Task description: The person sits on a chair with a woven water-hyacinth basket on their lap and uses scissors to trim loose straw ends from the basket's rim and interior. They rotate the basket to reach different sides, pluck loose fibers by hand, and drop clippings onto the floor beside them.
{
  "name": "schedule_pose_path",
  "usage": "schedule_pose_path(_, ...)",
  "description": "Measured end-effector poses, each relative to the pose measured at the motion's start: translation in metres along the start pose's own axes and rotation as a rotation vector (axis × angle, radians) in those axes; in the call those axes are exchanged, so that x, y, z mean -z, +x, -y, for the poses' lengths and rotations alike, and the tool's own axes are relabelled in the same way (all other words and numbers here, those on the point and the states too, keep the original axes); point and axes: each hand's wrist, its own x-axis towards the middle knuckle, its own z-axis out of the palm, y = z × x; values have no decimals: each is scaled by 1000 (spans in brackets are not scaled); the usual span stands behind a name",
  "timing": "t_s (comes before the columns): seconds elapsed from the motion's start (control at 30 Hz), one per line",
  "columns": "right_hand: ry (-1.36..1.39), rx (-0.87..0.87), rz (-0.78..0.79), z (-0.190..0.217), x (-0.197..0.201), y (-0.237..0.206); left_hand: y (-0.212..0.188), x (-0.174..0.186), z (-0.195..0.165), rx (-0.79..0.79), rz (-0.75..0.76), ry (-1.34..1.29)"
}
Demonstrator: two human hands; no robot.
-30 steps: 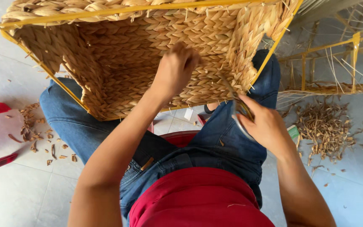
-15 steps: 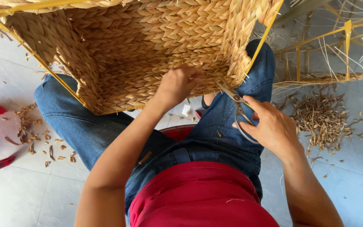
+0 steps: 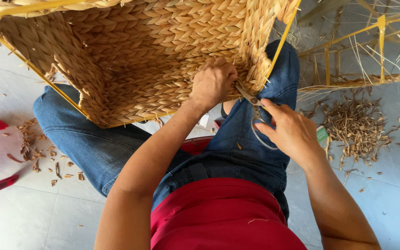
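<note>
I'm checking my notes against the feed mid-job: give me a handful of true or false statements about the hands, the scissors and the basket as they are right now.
1. The right hand holds a pair of scissors. True.
2. The left hand rests on the floor. False: it presses against the woven basket near its lower corner.
3. The scissor blades point at the basket's edge beside the left hand. True.
4. The basket lies flat on the tiles. False: it is propped on the person's lap, across the blue jeans.
5. A pile of trimmed fibre bits lies on the floor on the person's right. True.
6. The basket's frame is blue. False: its frame rods are yellow.
</note>
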Motion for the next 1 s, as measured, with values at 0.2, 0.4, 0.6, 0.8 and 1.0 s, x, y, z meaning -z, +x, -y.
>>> schedule_pose_path(0.2,7,96,-24,-5,-11,7,6,-7,4,-4,-34,-44)
schedule_pose_path(0.4,87,176,-86,-12,-18,4,16,-8,27,159,-151,-244)
schedule_pose_path(0.6,143,69,-123,-8,-8,-8,34,-7,63,290,-63,-387)
schedule_pose_path(0.8,101,-87,-30,1,0,-3,54,-47,53,288,185,-232)
schedule_pose_path(1.0,67,-38,-73,6,-1,11,55,-46,51,305,201,-178)
